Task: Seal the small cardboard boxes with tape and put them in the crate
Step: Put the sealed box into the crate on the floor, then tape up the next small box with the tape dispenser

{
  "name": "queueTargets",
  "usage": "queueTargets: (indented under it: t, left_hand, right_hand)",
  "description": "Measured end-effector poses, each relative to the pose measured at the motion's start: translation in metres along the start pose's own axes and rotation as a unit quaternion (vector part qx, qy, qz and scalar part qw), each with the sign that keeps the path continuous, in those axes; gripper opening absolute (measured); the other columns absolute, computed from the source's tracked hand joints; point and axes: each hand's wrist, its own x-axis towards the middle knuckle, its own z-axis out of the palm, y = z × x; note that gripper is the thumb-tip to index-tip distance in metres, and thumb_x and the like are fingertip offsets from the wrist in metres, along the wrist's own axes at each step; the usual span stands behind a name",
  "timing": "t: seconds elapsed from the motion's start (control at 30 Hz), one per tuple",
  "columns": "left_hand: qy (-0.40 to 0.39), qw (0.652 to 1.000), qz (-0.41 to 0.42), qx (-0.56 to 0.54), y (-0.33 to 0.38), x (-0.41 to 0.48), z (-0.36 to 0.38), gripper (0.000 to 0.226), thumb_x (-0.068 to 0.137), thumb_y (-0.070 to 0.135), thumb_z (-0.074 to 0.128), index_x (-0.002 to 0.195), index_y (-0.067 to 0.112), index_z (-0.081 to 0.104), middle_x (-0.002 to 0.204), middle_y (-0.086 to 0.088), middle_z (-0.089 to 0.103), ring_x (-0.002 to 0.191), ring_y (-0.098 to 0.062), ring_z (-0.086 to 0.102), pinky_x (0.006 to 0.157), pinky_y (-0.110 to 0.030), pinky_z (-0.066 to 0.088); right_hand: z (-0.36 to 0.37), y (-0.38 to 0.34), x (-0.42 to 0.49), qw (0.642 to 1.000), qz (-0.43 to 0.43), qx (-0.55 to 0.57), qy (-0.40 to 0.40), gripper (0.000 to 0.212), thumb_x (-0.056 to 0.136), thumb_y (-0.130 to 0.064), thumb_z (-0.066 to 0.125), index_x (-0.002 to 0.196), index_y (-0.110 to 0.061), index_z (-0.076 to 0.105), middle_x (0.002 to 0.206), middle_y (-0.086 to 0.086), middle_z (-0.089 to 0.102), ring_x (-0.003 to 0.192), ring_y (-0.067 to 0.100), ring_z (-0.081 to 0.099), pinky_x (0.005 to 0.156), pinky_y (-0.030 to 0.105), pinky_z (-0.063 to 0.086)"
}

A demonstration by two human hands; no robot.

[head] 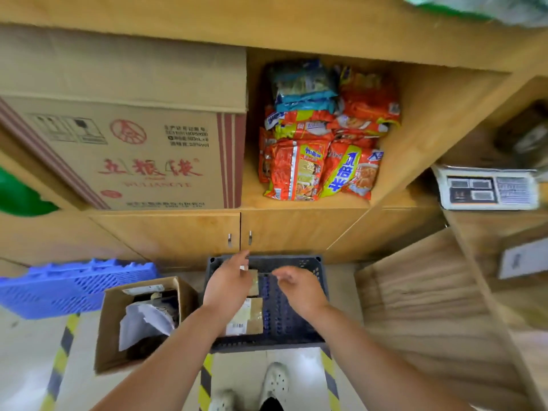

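A dark plastic crate (284, 260) stands on the floor in front of a cabinet. Two small cardboard boxes lie at its left side. The nearer box (247, 317) carries a white barcode label. The farther box (254, 281) is partly hidden under my left hand. My left hand (228, 284) hovers over the crate's left half with its fingers stretched forward and apart. My right hand (299, 289) hangs over the middle of the crate, fingers loosely spread and pointing left. I see nothing gripped in either hand. No tape is in view.
An open cardboard box (139, 318) with crumpled paper sits left of the crate, and a blue plastic pallet (65, 287) lies beyond it. The wooden cabinet (178, 232) holds a big carton (127, 143) and noodle packs (320, 137). A wooden counter (430, 307) with a scale (486, 188) stands on the right.
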Motion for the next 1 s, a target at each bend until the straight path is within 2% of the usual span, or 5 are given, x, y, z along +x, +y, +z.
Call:
queueTargets:
  t: [0.13, 0.4, 0.77, 0.9, 1.0]
  left_hand:
    - [-0.014, 0.998, 0.066, 0.018, 0.022, -0.026, -0.012, 0.049, 0.098, 0.020, 0.045, 0.146, 0.025, 0.036, 0.133, 0.006, 0.054, 0.091, -0.001, 0.054, 0.073, -0.018, 0.040]
    - [-0.087, 0.984, 0.149, 0.039, 0.063, -0.073, 0.017, 0.039, 0.098, 0.021, 0.048, 0.137, 0.021, 0.046, 0.128, 0.004, 0.057, 0.106, -0.011, 0.056, 0.084, -0.026, 0.044]
    - [-0.199, 0.955, 0.218, 0.031, 0.143, -0.146, 0.143, 0.030, 0.096, 0.019, 0.049, 0.125, 0.021, 0.056, 0.122, 0.003, 0.060, 0.105, -0.010, 0.055, 0.089, -0.026, 0.041]
    - [-0.218, 0.944, 0.245, 0.037, 0.184, -0.182, 0.205, 0.030, 0.096, 0.019, 0.049, 0.126, 0.021, 0.055, 0.121, 0.004, 0.059, 0.109, -0.011, 0.056, 0.090, -0.028, 0.043]
    - [-0.217, 0.941, 0.256, 0.035, 0.214, -0.212, 0.259, 0.031, 0.096, 0.016, 0.050, 0.126, 0.018, 0.056, 0.123, 0.001, 0.059, 0.109, -0.013, 0.057, 0.091, -0.028, 0.043]
  right_hand:
    - [-0.017, -0.007, -0.035, 0.999, 0.013, 0.022, 0.031, 0.028, 0.096, -0.006, 0.047, 0.117, -0.012, 0.065, 0.123, 0.002, 0.063, 0.113, 0.011, 0.057, 0.092, 0.013, 0.038]
    - [-0.065, 0.011, -0.129, 0.983, 0.063, 0.067, 0.161, 0.023, 0.094, -0.016, 0.051, 0.110, -0.017, 0.068, 0.111, -0.002, 0.068, 0.105, 0.014, 0.061, 0.095, 0.032, 0.047]
    - [-0.159, 0.087, -0.263, 0.940, 0.143, 0.069, 0.302, 0.024, 0.093, -0.024, 0.053, 0.111, -0.022, 0.069, 0.112, -0.003, 0.069, 0.107, 0.017, 0.062, 0.097, 0.034, 0.046]
    - [-0.199, 0.135, -0.309, 0.924, 0.147, 0.078, 0.344, 0.022, 0.091, -0.019, 0.054, 0.105, -0.020, 0.071, 0.105, -0.001, 0.070, 0.098, 0.017, 0.063, 0.086, 0.026, 0.047]
    - [-0.231, 0.178, -0.344, 0.911, 0.125, 0.125, 0.374, 0.022, 0.088, -0.012, 0.055, 0.098, -0.023, 0.071, 0.101, 0.000, 0.070, 0.094, 0.019, 0.063, 0.085, 0.030, 0.050]
